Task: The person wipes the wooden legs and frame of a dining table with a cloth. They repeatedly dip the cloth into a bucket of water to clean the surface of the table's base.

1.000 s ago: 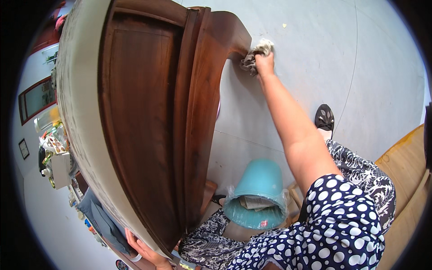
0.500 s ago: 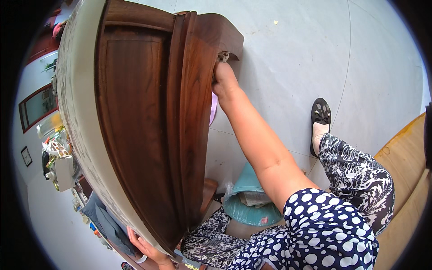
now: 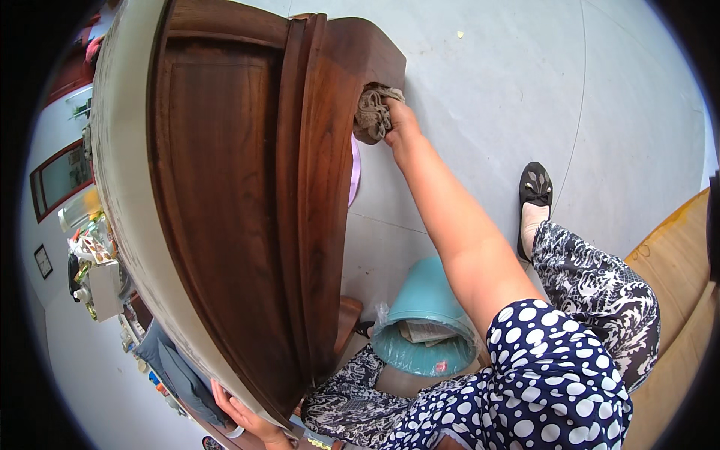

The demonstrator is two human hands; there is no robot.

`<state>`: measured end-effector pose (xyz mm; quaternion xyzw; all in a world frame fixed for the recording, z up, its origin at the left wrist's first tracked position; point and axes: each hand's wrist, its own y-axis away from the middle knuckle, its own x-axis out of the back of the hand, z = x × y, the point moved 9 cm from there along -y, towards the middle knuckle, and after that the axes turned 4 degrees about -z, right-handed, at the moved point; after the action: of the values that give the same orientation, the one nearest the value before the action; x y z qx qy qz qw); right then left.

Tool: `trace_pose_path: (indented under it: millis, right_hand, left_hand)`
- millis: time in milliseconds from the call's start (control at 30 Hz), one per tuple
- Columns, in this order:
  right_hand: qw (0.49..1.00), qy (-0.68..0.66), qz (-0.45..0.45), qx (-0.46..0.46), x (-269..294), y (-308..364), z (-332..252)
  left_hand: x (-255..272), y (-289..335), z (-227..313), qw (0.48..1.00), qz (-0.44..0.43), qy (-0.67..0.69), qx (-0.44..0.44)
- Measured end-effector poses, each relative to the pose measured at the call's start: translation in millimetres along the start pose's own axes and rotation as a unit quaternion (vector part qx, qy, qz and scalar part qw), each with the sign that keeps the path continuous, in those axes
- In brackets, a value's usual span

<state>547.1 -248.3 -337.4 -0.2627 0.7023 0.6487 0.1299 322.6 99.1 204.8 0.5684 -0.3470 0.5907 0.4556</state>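
Bunched in my right hand is a crumpled grey-brown rag, pressed against the curved lower edge of a dark wooden table near its far foot. My fingers are partly hidden by the folds. At the lower left, my left hand lies against the pale tabletop edge, its fingers stretched out and holding nothing.
Near my legs a teal waste bin with a clear liner lies tilted, papers inside. Something lilac shows beneath the table. A tan padded seat stands at the right; my black shoe rests on grey floor tiles.
My right hand has moved right, out from behind the wooden edge. The rag, mostly hidden before, now shows almost whole. My left hand stays in place.
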Motion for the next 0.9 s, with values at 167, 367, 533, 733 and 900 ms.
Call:
trace_pose_path:
  millis: [167,367,533,733,900]
  right_hand:
    - [0.995,0.094,-0.009,0.014,8,-18,2]
    - [0.997,0.036,0.068,-0.01,25,-26,6]
    - [0.982,0.16,-0.099,0.015,-43,26,-15]
    - [0.946,0.24,-0.206,0.072,-88,67,-20]
    - [0.99,0.032,-0.133,0.016,-67,38,-2]
  left_hand:
    - [0,4,-4,1.0,-0.009,0.001,0.011]
    - [-1,0,4,1.0,-0.009,-0.013,-0.005]
    - [-1,5,-1,1.0,-0.002,0.0,0.005]
    - [-2,3,-5,1.0,-0.009,-0.018,0.001]
    - [-2,3,-5,1.0,0.003,0.014,0.002]
